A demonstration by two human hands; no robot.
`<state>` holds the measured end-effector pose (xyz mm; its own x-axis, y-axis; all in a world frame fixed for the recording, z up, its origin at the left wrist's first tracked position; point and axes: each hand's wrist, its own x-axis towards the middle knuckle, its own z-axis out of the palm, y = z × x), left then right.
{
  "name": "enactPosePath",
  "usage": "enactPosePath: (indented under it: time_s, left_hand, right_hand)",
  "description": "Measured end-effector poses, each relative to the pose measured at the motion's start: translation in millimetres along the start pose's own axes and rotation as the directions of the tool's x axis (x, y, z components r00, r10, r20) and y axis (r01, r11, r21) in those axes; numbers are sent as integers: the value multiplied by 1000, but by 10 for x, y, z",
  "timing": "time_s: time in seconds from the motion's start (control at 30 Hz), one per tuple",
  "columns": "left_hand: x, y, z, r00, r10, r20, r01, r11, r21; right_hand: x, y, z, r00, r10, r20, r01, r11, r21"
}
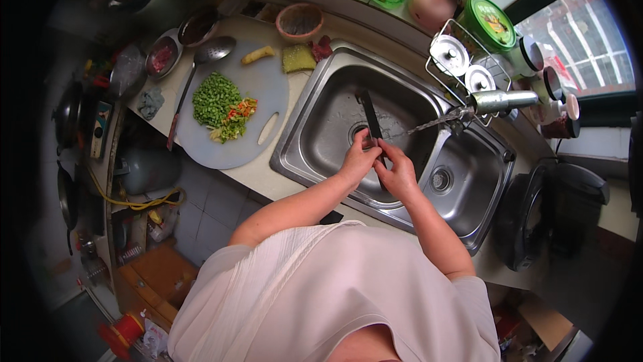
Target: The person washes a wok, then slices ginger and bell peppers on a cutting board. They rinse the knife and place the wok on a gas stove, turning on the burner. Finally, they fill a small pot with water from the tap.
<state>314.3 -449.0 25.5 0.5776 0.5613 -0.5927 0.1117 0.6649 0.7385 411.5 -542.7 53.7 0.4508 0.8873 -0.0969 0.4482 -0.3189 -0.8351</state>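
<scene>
Over the large basin of the stainless steel sink (pixel 311 136), both hands are on a long, narrow black utensil (pixel 370 113). It could be a knife, but its exact kind is unclear. My left hand (pixel 359 156) pinches it near its middle, fingertips close to those of the other hand. My right hand (pixel 399 171) holds it from the other side, thumb and fingers around the lower part. The utensil's far end points away from me. Water runs in a stream (pixel 437 120) from the metal faucet (pixel 505 102) into the basin, right of the utensil.
Left of the sink, a white cutting board (pixel 271 85) bears chopped green vegetables (pixel 216 98), chopped peppers (pixel 242 110), a ginger piece (pixel 257 55) and a slotted spoon (pixel 215 50). A sponge (pixel 298 58) lies by the sink's corner. A wire rack (pixel 464 68) stands behind the faucet.
</scene>
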Motion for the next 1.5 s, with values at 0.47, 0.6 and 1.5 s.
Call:
enactPosePath:
  time_s: [0.47,0.6,1.5]
  left_hand:
    - [-97,-155,-234,828,513,226,-525,569,633]
    - [-190,9,-150,794,507,336,-552,370,747]
    - [-224,131,-786,950,-197,241,165,975,148]
  right_hand:
    - [779,-317,-688,915,334,225,-355,402,844]
    - [723,-419,-776,943,265,202,-314,507,803]
    - [832,478,-1471,890,-67,-451,-71,957,-282]
